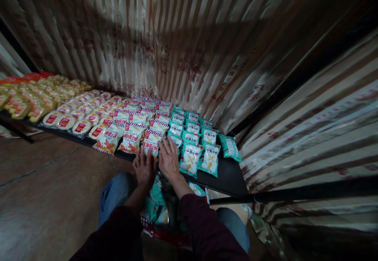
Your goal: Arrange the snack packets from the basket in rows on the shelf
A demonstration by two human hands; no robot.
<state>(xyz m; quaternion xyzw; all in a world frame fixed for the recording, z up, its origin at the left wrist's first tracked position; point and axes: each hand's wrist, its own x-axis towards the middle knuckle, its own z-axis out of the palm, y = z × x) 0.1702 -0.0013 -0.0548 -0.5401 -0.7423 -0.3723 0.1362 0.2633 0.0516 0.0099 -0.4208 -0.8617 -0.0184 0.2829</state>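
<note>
A white snack bag (152,140) with red lettering and a striped top edge stands at the front of its row. My left hand (144,169) rests its outstretched fingers on the lower left front of this bag. Along the bag's right edge lies my right hand (169,160), fingers extended, partly covering a green snack bag (176,142) in the neighbouring row. Both hands hide the bag's bottom. To the left stand more matching white bags (130,135); rightward are rows of green-and-white bags (191,156).
The black shelf (232,176) also carries round white packs (65,122) and yellow packs (18,106) farther left. One green bag (230,148) lies at the right end. Between my knees is an opened bag of green packets (156,204). Striped sheeting (189,36) hangs behind.
</note>
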